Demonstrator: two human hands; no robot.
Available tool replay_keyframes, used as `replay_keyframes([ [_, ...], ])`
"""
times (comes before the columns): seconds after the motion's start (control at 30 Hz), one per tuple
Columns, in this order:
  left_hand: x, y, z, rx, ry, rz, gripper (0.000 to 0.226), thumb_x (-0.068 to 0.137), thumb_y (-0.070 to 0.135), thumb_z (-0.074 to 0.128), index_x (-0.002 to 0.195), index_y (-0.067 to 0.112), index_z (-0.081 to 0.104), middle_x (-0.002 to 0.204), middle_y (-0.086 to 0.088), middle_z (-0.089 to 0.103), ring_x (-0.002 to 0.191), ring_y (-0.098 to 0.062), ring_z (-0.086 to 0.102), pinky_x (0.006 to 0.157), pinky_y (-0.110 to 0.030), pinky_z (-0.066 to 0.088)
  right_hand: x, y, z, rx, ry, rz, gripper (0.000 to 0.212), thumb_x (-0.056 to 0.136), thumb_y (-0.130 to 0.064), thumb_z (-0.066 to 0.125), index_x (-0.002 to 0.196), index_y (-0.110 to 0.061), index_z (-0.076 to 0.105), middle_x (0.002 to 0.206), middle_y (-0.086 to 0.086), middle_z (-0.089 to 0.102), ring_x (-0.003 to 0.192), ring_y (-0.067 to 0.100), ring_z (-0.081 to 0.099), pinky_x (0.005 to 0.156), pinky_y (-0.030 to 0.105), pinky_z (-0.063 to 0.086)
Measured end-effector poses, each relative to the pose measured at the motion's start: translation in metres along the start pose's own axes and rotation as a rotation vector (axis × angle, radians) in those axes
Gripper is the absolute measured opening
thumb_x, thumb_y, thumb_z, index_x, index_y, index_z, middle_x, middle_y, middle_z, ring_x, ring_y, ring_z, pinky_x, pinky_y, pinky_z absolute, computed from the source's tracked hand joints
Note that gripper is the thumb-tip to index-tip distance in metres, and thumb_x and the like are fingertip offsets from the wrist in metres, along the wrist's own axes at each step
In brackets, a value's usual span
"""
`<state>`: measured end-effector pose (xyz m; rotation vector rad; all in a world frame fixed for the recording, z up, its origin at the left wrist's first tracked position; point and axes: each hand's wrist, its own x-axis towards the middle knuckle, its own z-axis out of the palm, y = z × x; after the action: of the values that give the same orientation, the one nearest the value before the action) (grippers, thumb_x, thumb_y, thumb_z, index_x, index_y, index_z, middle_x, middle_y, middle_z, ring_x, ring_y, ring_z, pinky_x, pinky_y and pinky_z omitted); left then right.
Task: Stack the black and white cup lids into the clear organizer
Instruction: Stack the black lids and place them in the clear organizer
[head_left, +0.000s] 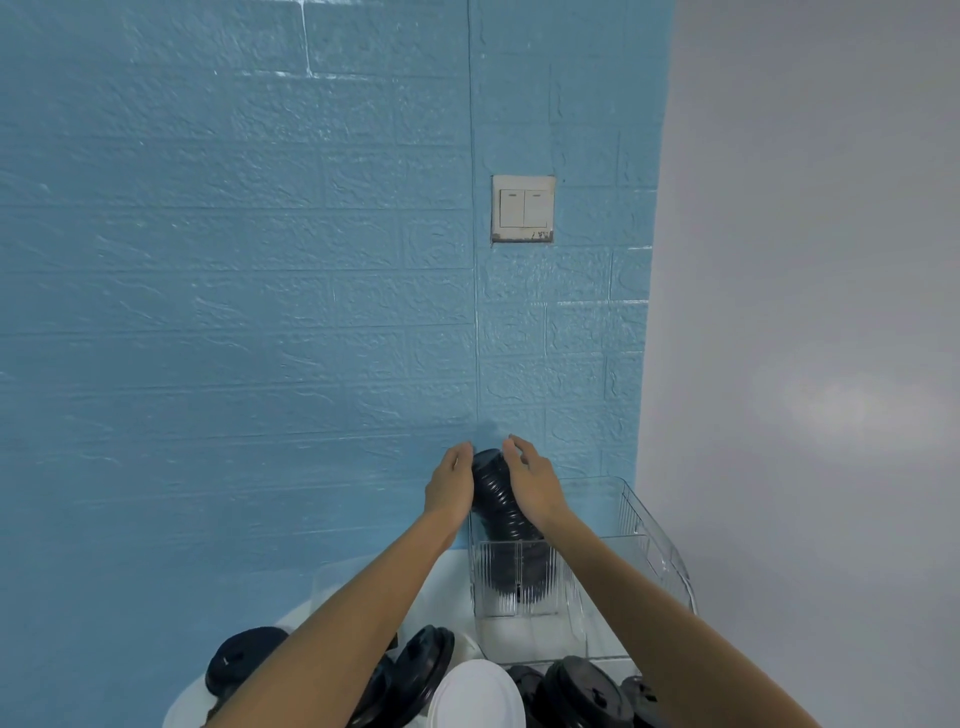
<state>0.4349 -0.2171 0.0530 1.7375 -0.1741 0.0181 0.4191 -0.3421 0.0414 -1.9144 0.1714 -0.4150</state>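
At lower centre, the left hand (451, 486) and right hand (531, 480) cup a tall stack of black lids (497, 501) from either side, fingers curled around it; its base sits inside the clear organizer's (636, 525) left compartment. Loose black lids (586, 688) and a white lid (475, 696) lie along the bottom edge.

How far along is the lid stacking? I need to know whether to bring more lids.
Partly done. A tall black lid stack stands in the clear organizer; the left hand and right hand steady its top. Left: loose black lids and white lids on the table.
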Motion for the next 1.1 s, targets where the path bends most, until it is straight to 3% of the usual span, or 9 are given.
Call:
replay_keyframes([
  [0.17,-0.005,0.000,-0.007,0.038,0.027,0.013,0.051,0.104,0.053,0.034,0.146,0.027,0.048,0.145,0.001,0.053,0.131,-0.023,0.050,0.114,-0.042,0.038,-0.009,-0.004,-0.009,0.004,0.012,0.007,0.087,0.078,-0.086,0.024,0.148,-0.037,0.042,0.148,0.006,0.049,0.135,0.025,0.048,0.117,0.051,0.035],
  [0.43,-0.023,0.036,-0.043,0.058,0.110,0.086,0.059,0.107,0.054,0.029,0.157,0.024,0.032,0.163,0.002,0.033,0.150,-0.020,0.030,0.118,-0.033,0.021,-0.024,-0.041,-0.034,0.008,0.062,-0.027,0.072,0.096,-0.073,0.025,0.151,-0.030,0.039,0.155,0.006,0.042,0.141,0.027,0.043,0.119,0.048,0.031],
  [0.6,-0.052,0.087,-0.081,-0.003,0.137,0.149,0.065,0.104,0.062,0.028,0.158,0.026,0.030,0.163,0.007,0.031,0.152,-0.018,0.027,0.125,-0.039,0.017,-0.056,-0.107,-0.042,0.059,0.050,-0.124,0.066,0.101,-0.066,0.026,0.154,-0.028,0.036,0.160,0.003,0.037,0.145,0.024,0.036,0.123,0.046,0.024],
  [0.67,-0.071,0.103,-0.099,-0.061,0.128,0.160,0.073,0.097,0.072,0.031,0.157,0.031,0.031,0.163,0.009,0.031,0.150,-0.017,0.029,0.124,-0.048,0.023,-0.076,-0.134,-0.043,0.115,0.034,-0.174,0.063,0.104,-0.061,0.028,0.156,-0.026,0.033,0.160,0.000,0.035,0.147,0.021,0.033,0.123,0.041,0.020],
  [0.77,-0.110,0.112,-0.126,-0.084,0.151,0.190,0.086,0.081,0.084,0.034,0.154,0.038,0.038,0.160,0.007,0.038,0.147,-0.018,0.035,0.122,-0.049,0.027,-0.117,-0.161,-0.043,0.172,-0.019,-0.243,0.062,0.105,-0.058,0.027,0.156,-0.024,0.036,0.159,-0.002,0.037,0.148,0.017,0.031,0.122,0.037,0.019],
  [0.93,-0.193,0.084,-0.156,-0.085,0.133,0.302,0.055,0.102,0.064,0.033,0.148,0.037,0.046,0.156,0.007,0.043,0.145,-0.015,0.038,0.124,-0.047,0.026,-0.196,-0.158,-0.035,0.193,-0.107,-0.286,0.064,0.100,-0.065,0.030,0.151,-0.029,0.043,0.156,-0.009,0.042,0.144,0.008,0.034,0.118,0.033,0.022],
  [1.03,-0.233,0.063,-0.168,-0.083,0.152,0.279,0.053,0.104,0.058,0.032,0.150,0.034,0.045,0.156,0.007,0.043,0.145,-0.014,0.037,0.124,-0.047,0.026,-0.237,-0.147,-0.031,0.179,-0.151,-0.273,0.059,0.102,-0.062,0.031,0.150,-0.031,0.046,0.151,-0.014,0.044,0.136,0.003,0.037,0.108,0.025,0.024],
  [1.1,-0.258,0.053,-0.174,-0.092,0.166,0.269,0.052,0.103,0.059,0.032,0.149,0.036,0.046,0.155,0.009,0.044,0.145,-0.012,0.037,0.124,-0.047,0.026,-0.258,-0.138,-0.030,0.181,-0.157,-0.248,0.052,0.106,-0.054,0.032,0.148,-0.029,0.048,0.150,-0.013,0.046,0.137,0.005,0.040,0.113,0.026,0.025],
])
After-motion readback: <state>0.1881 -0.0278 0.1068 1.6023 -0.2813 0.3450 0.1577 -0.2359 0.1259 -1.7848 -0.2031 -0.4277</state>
